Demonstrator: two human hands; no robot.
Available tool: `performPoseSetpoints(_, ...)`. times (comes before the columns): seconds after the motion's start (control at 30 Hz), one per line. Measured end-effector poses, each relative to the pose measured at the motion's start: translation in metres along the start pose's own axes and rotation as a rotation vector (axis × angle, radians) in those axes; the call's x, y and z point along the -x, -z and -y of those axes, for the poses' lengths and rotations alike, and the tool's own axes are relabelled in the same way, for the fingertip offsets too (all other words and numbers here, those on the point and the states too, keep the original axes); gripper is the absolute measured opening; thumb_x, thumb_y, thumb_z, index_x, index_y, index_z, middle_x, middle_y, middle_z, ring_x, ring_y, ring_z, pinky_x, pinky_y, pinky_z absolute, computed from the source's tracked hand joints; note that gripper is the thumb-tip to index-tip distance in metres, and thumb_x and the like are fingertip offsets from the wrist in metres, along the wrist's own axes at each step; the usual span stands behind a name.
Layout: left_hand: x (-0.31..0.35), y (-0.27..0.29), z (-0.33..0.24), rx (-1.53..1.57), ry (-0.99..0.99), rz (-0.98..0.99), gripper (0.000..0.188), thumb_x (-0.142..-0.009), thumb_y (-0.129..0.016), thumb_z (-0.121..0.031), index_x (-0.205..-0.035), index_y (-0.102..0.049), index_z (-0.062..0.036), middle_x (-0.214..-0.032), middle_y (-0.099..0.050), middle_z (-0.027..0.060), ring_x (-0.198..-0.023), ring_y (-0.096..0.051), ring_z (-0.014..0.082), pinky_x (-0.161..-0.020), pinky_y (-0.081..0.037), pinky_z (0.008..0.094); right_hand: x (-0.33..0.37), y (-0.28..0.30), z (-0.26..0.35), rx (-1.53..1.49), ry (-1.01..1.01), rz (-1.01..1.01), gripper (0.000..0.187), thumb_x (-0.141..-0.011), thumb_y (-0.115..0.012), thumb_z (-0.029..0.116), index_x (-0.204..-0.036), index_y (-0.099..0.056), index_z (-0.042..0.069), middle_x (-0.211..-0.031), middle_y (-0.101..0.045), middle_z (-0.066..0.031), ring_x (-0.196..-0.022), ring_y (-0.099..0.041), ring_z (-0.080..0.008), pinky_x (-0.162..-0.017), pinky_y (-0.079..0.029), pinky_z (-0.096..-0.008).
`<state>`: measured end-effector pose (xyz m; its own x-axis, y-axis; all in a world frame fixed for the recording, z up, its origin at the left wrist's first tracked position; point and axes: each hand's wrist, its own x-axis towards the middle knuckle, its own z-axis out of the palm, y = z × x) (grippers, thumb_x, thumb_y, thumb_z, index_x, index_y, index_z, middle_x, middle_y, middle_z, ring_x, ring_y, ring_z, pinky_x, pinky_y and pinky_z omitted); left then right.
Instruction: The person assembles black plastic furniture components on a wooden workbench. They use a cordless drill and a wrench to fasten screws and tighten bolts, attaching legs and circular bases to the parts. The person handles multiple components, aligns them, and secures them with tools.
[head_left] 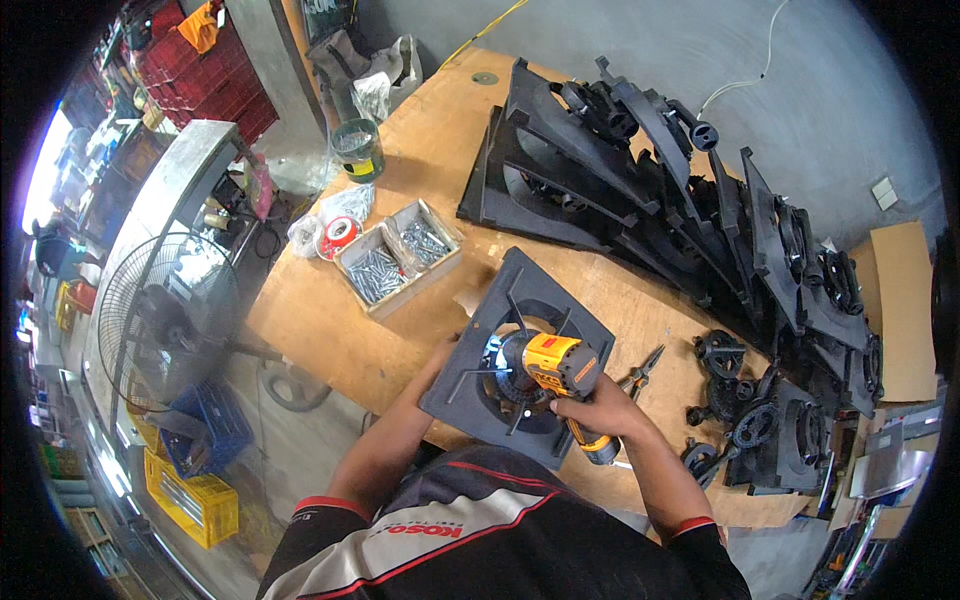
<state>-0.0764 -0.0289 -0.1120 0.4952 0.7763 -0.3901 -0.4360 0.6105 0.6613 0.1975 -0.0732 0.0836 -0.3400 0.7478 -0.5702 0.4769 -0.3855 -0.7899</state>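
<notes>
My right hand (598,408) is closed round the grip of a yellow-and-black cordless drill (556,362). Its front end points left into the round opening of a black square gas stove frame (512,277), where a bright light shines; the bit's tip cannot be made out. The frame sits at an angle by the table's near edge, with pot-support prongs around the opening. At its left edge, my left hand (446,354) meets the frame, its fingers hidden behind it. Beside the right hand lies a pair of pliers (641,370).
Screws fill a two-part box (407,287) on the wooden table (318,318). Behind it are a red-and-white tape roll (342,232) and a clear tub (358,150). More black frames (620,190) are stacked at the far right, with burner parts (738,400) nearer. A fan (165,320) stands left.
</notes>
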Motion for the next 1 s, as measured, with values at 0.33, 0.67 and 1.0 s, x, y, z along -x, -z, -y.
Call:
performPoseSetpoints(0.33, -0.001, 0.001, -0.002, 0.030, -0.012, -0.003, 0.033, -0.103, -0.057, -0.028, -0.119, -0.066, -0.0007, -0.109, -0.069, 0.0084, -0.089, -0.067, 0.0177, -0.079, -0.054, 0.0314, -0.008, 0.010, 0.011, 0.012, -0.013, 0.029, 0.045, -0.085, -0.076, 0.024, -0.121, -0.066, 0.000, -0.100, -0.074, -0.0114, -0.090, -0.070, -0.0202, -0.084, -0.055, -0.0362)
performPoseSetpoints(0.67, -0.002, -0.002, -0.003, 0.056, -0.011, 0.009, 0.035, -0.103, -0.057, -0.029, -0.121, -0.066, -0.0009, -0.111, -0.069, 0.0087, -0.091, -0.067, 0.0181, -0.081, -0.054, 0.0316, -0.018, 0.022, 0.017, 0.189, -0.015, -0.003, 0.050, -0.081, -0.077, 0.030, -0.120, -0.067, 0.000, -0.098, -0.074, -0.0159, -0.090, -0.072, -0.0274, -0.086, -0.055, -0.0393)
performPoseSetpoints(1.0, 0.009, -0.004, -0.007, 0.061, -0.016, -0.009, 0.036, -0.104, -0.056, -0.031, -0.122, -0.065, -0.0010, -0.112, -0.069, 0.0090, -0.092, -0.067, 0.0184, -0.082, -0.054, 0.0319, -0.024, 0.026, 0.073, 0.534, -0.012, 0.014, 0.048, -0.072, -0.080, 0.030, -0.110, -0.071, 0.001, -0.101, -0.073, -0.0240, -0.099, -0.071, -0.0372, -0.087, -0.056, -0.0419)
